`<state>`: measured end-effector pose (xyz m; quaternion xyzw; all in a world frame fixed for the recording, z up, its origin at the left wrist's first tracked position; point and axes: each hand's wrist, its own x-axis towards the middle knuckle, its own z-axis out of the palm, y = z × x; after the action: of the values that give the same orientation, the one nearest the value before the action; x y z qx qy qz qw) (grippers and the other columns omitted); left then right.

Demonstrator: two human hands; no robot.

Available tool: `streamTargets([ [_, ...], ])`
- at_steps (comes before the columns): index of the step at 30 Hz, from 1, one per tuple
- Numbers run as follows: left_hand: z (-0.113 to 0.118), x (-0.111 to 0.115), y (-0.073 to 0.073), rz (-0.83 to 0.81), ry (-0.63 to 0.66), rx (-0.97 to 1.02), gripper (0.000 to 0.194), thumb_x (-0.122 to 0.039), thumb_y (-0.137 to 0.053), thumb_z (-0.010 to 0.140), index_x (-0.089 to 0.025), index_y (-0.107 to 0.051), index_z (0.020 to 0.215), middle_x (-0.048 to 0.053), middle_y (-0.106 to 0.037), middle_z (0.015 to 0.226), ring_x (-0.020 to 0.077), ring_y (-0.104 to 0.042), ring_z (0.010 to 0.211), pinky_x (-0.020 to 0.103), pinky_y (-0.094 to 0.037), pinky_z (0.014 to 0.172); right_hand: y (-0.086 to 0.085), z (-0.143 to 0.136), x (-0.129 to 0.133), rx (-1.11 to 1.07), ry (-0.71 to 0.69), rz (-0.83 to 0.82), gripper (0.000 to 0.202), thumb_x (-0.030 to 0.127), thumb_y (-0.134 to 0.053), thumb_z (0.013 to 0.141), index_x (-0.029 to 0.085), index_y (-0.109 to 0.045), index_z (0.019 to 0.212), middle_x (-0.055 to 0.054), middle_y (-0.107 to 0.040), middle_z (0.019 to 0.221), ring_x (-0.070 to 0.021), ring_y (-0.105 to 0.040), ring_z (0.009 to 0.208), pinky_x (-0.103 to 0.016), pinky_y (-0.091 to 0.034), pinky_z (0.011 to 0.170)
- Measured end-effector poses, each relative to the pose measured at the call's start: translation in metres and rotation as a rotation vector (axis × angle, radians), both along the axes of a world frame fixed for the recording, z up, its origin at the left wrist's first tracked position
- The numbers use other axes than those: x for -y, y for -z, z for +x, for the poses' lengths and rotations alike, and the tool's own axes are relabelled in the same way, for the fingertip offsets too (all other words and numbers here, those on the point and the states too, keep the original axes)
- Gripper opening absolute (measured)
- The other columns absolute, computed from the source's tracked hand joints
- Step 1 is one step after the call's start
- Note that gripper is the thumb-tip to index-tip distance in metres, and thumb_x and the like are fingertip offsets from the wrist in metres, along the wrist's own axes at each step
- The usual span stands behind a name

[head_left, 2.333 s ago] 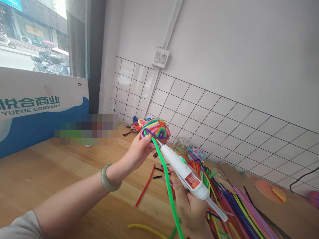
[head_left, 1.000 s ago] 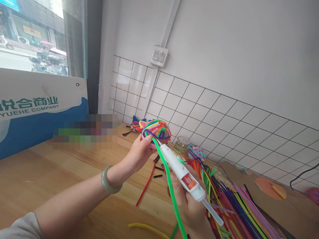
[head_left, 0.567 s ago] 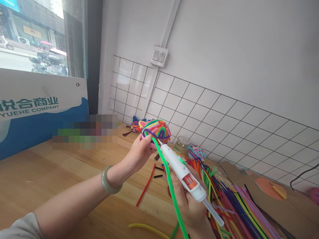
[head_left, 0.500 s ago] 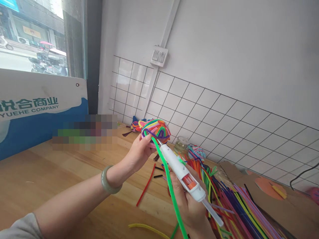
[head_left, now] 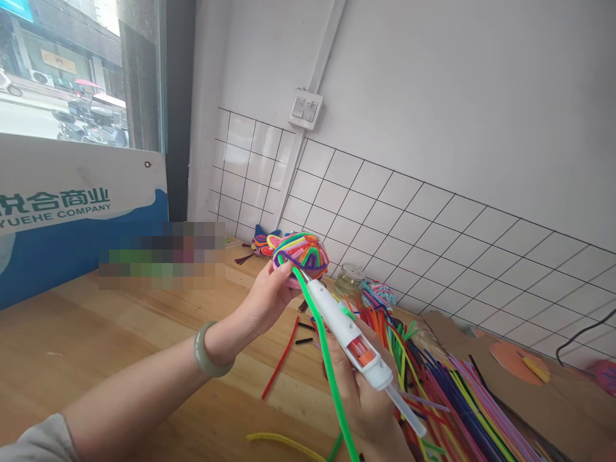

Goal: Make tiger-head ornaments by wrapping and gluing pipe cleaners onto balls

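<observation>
My left hand [head_left: 273, 289] grips a rounded, multicoloured pipe-cleaner craft piece [head_left: 308, 251], the thumb pressing on its near side. From beneath that thumb a long green pipe cleaner [head_left: 328, 359] hangs down toward the bottom edge. A white hot glue gun [head_left: 339, 314] is held in my right hand [head_left: 368, 401], its metal nozzle at the lower edge of the craft piece, close beside the green strand; whether it touches cannot be told. A clear glue stick [head_left: 407, 410] sticks out of the gun's rear. My right fingers are partly hidden behind the gun.
Many loose pipe cleaners [head_left: 462, 391] lie on the right, beside brown cardboard [head_left: 553, 404]. A glass jar [head_left: 350, 277] and a pink-and-blue craft piece [head_left: 378, 294] stand near the grid-lined wall [head_left: 385, 212]. Red [head_left: 280, 359] and yellow [head_left: 283, 439] pipe cleaners lie on the wooden table [head_left: 158, 340].
The glue gun has shifted slightly left and its nozzle sits a little closer to the craft piece. Both hands keep their holds, and the camera view has moved very slightly.
</observation>
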<state>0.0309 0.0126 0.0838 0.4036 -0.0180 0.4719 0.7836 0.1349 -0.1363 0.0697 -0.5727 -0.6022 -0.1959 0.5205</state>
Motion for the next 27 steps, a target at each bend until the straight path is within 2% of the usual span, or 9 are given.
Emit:
streamTargets([
  [16,0.0000,0.0011,0.0003,-0.002,-0.006,-0.012,0.036,-0.042,-0.068,0.085,-0.019,-0.065,0.112,0.010,-0.073,0.111,0.0284,-0.069,0.101,0.041,-0.055,0.087,0.0031,0.0008,-0.0002,-0.026,-0.021,-0.019,0.029,0.037,-0.059,0.092,0.018,-0.067,0.113,-0.012,-0.075,0.090,-0.0262,-0.074,0.078,-0.036,-0.060,0.066],
  [22,0.0012,0.0008,0.0009,-0.019,-0.020,-0.007,0.035,-0.043,-0.070,0.083,-0.019,-0.067,0.107,0.009,-0.074,0.104,0.0265,-0.070,0.094,0.039,-0.055,0.084,0.0072,0.0050,-0.0009,-0.030,-0.012,0.000,0.029,0.038,-0.060,0.090,0.018,-0.068,0.111,-0.013,-0.075,0.091,-0.0268,-0.074,0.078,-0.036,-0.060,0.066],
  [27,0.0009,0.0008,0.0007,-0.016,-0.025,-0.010,0.034,-0.044,-0.070,0.083,-0.020,-0.067,0.107,0.009,-0.073,0.107,0.0272,-0.070,0.096,0.040,-0.055,0.085,0.0080,0.0092,-0.0007,-0.025,-0.039,-0.024,0.029,0.039,-0.061,0.090,0.018,-0.069,0.109,-0.012,-0.075,0.091,-0.0265,-0.074,0.080,-0.035,-0.061,0.067],
])
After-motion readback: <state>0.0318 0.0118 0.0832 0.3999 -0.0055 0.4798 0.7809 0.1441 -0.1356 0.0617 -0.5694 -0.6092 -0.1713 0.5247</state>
